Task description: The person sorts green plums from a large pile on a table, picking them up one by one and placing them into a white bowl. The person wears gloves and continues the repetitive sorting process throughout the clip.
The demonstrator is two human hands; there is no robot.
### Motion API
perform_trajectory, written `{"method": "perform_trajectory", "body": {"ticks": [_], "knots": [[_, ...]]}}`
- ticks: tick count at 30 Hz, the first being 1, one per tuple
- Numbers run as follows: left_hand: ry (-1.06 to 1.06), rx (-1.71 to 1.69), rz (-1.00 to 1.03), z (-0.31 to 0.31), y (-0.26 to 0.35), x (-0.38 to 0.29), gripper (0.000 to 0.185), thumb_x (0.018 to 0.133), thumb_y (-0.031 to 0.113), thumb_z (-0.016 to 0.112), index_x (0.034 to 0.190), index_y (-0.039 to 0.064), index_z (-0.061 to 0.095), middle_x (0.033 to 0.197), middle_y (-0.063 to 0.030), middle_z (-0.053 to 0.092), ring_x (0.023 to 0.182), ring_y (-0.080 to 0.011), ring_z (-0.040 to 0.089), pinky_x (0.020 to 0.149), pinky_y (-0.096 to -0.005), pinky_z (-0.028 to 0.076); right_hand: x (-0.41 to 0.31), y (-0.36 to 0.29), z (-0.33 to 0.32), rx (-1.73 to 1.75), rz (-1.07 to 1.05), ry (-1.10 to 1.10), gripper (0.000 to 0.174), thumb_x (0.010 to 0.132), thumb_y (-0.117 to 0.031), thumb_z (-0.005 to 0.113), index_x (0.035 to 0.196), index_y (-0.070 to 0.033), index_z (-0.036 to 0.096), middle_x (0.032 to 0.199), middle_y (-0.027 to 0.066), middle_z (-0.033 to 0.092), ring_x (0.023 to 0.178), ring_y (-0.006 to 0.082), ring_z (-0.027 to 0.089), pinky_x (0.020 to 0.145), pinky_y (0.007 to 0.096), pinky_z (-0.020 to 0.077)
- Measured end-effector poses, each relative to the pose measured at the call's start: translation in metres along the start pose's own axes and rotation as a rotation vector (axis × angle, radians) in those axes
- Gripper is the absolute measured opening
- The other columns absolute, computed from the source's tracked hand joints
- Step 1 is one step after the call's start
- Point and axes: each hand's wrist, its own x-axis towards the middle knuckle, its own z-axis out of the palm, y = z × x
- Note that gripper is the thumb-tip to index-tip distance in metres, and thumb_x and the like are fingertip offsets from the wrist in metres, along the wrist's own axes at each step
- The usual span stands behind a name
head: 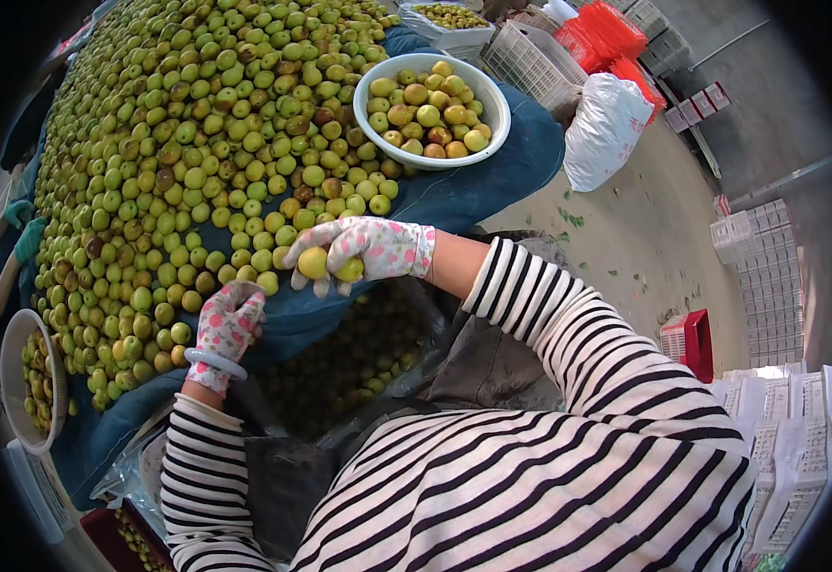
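Observation:
A wide heap of green-yellow jujubes point(194, 175), some patched with brown, covers the blue cloth point(473, 189) before me. My right hand point(380, 248), in a white glove with pink flowers, holds two jujubes point(312, 263) at its fingers, over the near edge of the heap. My left hand point(229, 322), gloved alike and with a pale bangle on the wrist, is at the heap's edge with its fingers curled. A jujube point(268, 283) lies right beside its fingertips; whether anything is inside that hand is hidden. Below both hands, a plastic-lined container point(416, 325) holds more jujubes in shadow.
A white basket of jujubes point(499, 136) rests at the heap's right edge, another basket point(12, 379) at far left. Across the heap, a co-worker's green-gloved hands point(28, 242) show. White crates point(530, 64), a white sack point(605, 132) and stacked boxes point(773, 286) stand to the right.

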Motion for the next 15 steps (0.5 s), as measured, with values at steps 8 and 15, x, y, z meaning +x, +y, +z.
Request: {"method": "perform_trajectory", "body": {"ticks": [8, 15], "knots": [[0.072, 0.956, 0.496, 0.026, -0.001, 0.001, 0.041, 0.085, 0.012, 0.066, 0.126, 0.013, 0.061, 0.134, -0.0113, 0.055, 0.115, -0.0304, 0.059, 0.096, -0.0369, 0.049, 0.015, 0.01, 0.016, -1.188, -0.015, 0.25, 0.015, 0.087, -0.018, 0.062, 0.096, -0.008, 0.069, 0.074, 0.0039, 0.065, 0.069, 0.0163, 0.064, 0.06, 0.0295, 0.0494], [0.034, 1.079, 0.391, 0.026, -0.002, 0.002, 0.037, 0.084, 0.017, 0.068, 0.12, 0.013, 0.062, 0.124, -0.0137, 0.059, 0.107, -0.0329, 0.061, 0.09, -0.04, 0.051, 0.073, 0.03, 0.016, -1.878, 0.119, 0.486, 0.028, 0.088, -0.016, 0.055, 0.114, -0.006, 0.061, 0.107, 0.0161, 0.061, 0.09, 0.0301, 0.067, 0.065, 0.0423, 0.0542]]}}
